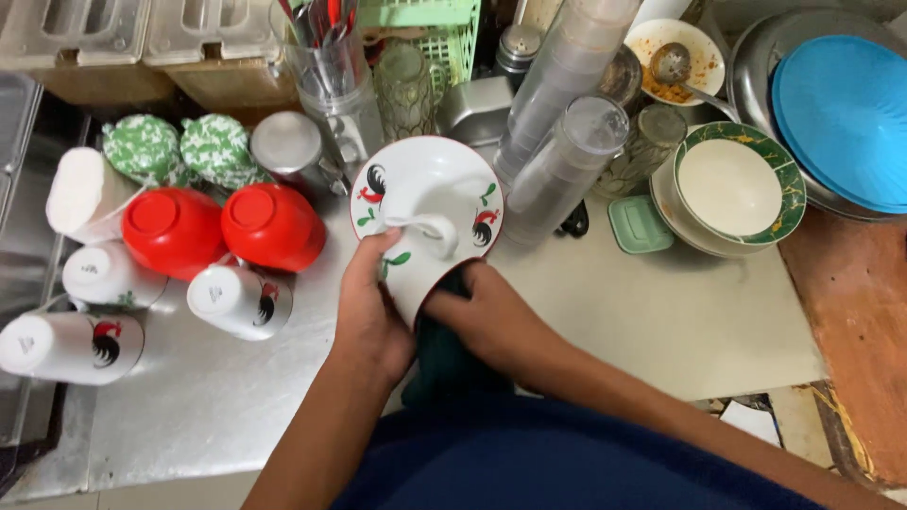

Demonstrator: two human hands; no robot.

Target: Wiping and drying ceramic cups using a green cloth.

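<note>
While the left hand [370,316] grips the white ceramic mug with rooster and leaf decoration [425,212] near its handle, fingers closed over the outer wall, the right hand [487,316] is closed on a dark green cloth [444,354] pressed against the mug's lower side. The mug sits tilted, base toward the camera, held between both hands just above the steel bench [208,397].

To dry it well, I judge the left hand should keep a firm hold by the handle and turn the mug slowly, so the cloth meets every part of the wall and the base ring without slipping.

Just left of the hands lie two upturned red plastic bowls [222,229] and more white rooster mugs [241,300] on their sides. Beyond the mug stand stacked clear plastic cups [567,151], with a green-rimmed ceramic bowl [732,184] and a blue round plastic lid [841,118] well off to the right.
</note>
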